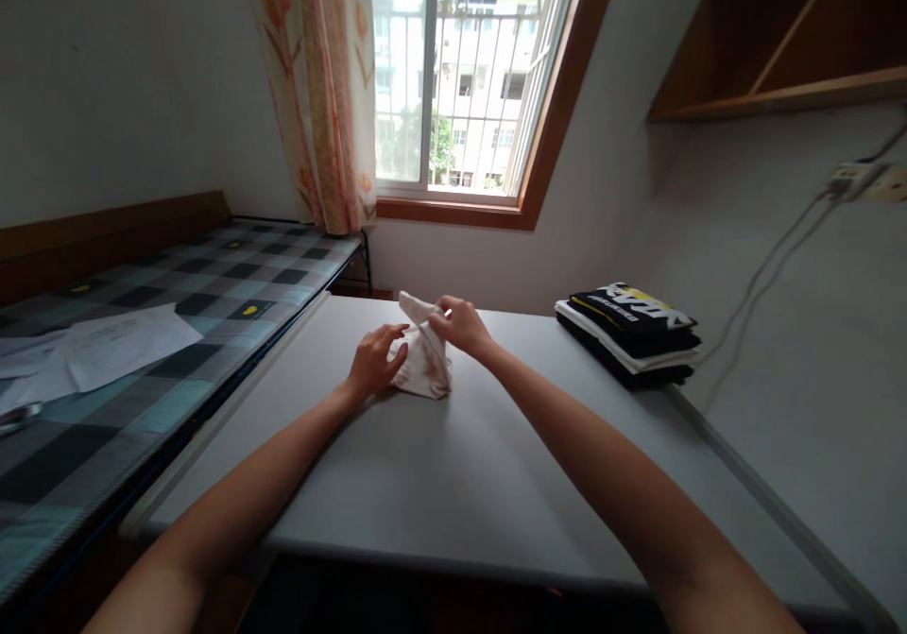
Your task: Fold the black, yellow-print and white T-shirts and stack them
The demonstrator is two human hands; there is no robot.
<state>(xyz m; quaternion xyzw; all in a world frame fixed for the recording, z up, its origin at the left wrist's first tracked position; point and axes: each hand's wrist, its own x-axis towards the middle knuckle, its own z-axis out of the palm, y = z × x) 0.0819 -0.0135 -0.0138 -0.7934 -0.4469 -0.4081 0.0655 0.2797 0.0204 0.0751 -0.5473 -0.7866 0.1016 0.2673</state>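
A small off-white piece of cloth point(426, 367) is bunched on the white table point(453, 483), its upper part lifted off the surface. My right hand point(462, 325) pinches the raised upper edge between thumb and fingers. On the cloth's left side is my left hand point(378, 360), its thumb and fingers apart. Those left fingertips are close to the cloth, and whether they touch it I cannot tell. The kind of cloth item does not show clearly.
A stack of folded dark and white clothes point(627, 332) sits at the table's right, by the wall. Left of the table is a bed with a checked cover point(283, 256) and papers point(106, 351). A window point(468, 77) and curtain point(322, 95) are behind; a shelf point(786, 48) hangs upper right.
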